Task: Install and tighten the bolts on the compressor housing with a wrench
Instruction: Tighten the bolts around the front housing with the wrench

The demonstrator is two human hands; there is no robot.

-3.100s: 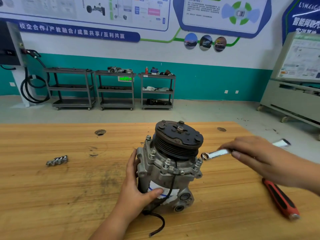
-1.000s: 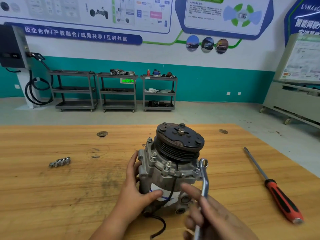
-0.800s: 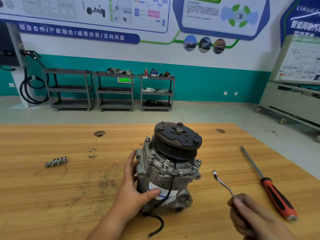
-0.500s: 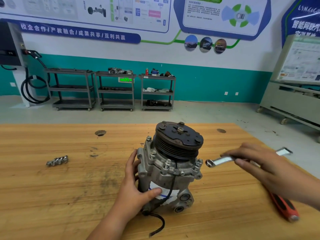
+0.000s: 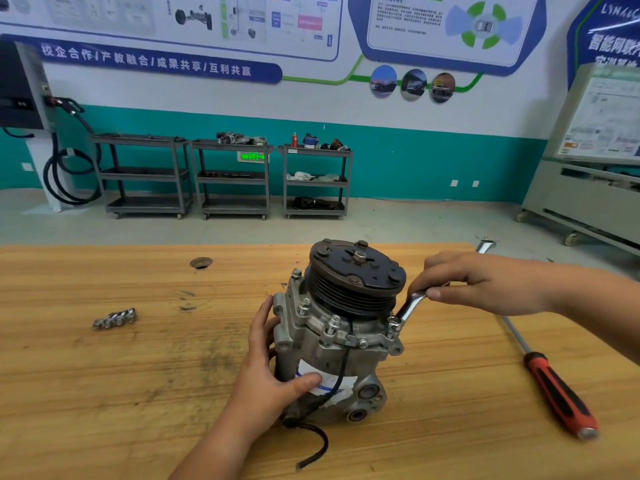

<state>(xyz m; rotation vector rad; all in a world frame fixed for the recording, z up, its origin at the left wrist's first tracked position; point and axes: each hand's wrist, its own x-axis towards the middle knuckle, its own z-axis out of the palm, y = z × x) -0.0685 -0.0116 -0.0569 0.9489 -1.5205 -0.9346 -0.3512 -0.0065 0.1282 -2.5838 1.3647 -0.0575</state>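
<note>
**Wrench seated on the right-hand flange bolt**

I have the compressor (image 5: 332, 341) standing upright near the middle of the table (image 5: 104, 393), pulley (image 5: 356, 275) on top, so the bolts round its flange (image 5: 346, 336) face up where a tool can reach them. My left hand (image 5: 273, 382) wraps the body, thumb across the white label (image 5: 325, 379) and fingers (image 5: 265, 320) round the far side, to stop the housing twisting under the pull. My right hand (image 5: 485, 282) pinches the wrench (image 5: 410, 304) part-way along its shaft, thumb and fingertips closed on it. The ring end sits on the bolt (image 5: 393, 322) at the right front corner, and the shaft slopes up and away to the right, just beside the pulley rim.

I judge this to be the tightening step on that bolt. The other bolts look seated, though how tight I can't tell. There seems little room to swing before the shaft meets the pulley, so short strokes are called for.

A screwdriver (image 5: 557, 393) lies well apart to the right, a cluster of metal parts (image 5: 116, 317) lies off to the left, and a black cable (image 5: 311, 441) trails from the base toward me
</note>
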